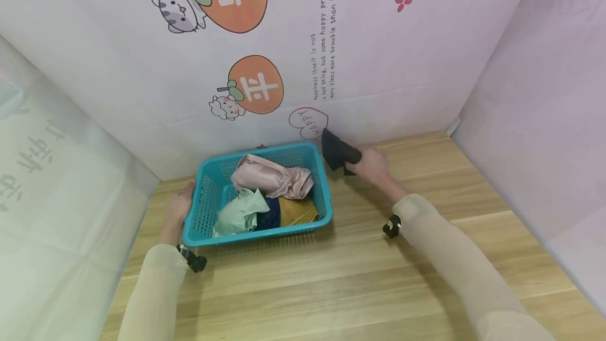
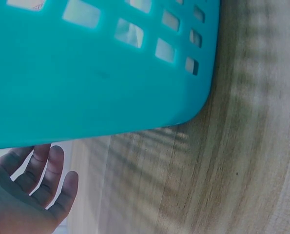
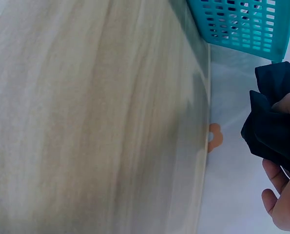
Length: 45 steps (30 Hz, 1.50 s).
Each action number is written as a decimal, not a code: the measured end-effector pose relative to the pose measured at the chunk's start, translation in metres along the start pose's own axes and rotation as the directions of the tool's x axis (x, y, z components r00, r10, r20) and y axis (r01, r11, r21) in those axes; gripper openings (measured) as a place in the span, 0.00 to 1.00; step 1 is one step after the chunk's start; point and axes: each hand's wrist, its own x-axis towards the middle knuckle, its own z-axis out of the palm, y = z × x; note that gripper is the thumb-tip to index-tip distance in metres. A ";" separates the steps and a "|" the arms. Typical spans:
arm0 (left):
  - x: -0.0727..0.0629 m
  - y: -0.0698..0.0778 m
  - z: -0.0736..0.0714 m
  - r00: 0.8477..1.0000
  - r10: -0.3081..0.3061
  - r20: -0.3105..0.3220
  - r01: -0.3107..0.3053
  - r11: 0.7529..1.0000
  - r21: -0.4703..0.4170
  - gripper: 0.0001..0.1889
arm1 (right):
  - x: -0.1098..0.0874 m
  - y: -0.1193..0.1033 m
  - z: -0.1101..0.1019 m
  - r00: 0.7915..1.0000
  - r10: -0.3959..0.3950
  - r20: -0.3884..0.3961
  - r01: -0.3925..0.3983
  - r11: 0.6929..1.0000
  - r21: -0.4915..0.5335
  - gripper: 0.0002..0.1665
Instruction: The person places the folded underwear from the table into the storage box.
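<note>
A turquoise plastic basket [image 1: 258, 235] stands on the table against the back wall. My left hand [image 1: 180, 201] is at its left side; in the left wrist view its fingers [image 2: 49, 180] are slightly bent beside the rim, some partly hidden by it. Past the basket's right end, my right hand [image 1: 371, 164] holds a black cloth [image 1: 337, 150], pinched and folded over itself in the right wrist view. Inside the basket lie a shiny pink fabric piece [image 1: 260, 175], a pale mint one [image 1: 239, 213], a navy one [image 1: 269, 214] and a mustard one [image 1: 297, 211].
The wooden table [image 1: 303, 288] extends in front of the basket and to its right. A printed white sheet [image 1: 379, 57] covers the back, and pale sheets hang at the left [image 1: 57, 214] and right [image 1: 544, 120]. Black wrist cameras are strapped at both sleeves.
</note>
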 end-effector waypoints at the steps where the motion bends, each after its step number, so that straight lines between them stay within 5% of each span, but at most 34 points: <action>1: 0.000 0.000 0.000 1.000 -0.001 0.004 0.001 1.000 -0.001 0.34 | 0.000 -0.001 -0.001 1.000 -0.005 -0.008 0.005 1.000 0.003 0.16; 31: -0.001 -0.002 0.001 1.000 0.010 -0.001 -0.010 1.000 -0.003 0.38 | 0.008 -0.053 -0.022 0.996 -0.080 -0.036 0.082 0.995 0.055 0.14; 45: -0.002 0.000 0.000 1.000 0.009 -0.009 -0.009 0.999 -0.032 0.35 | 0.009 -0.080 -0.026 0.990 -0.137 -0.018 0.137 0.989 0.050 0.20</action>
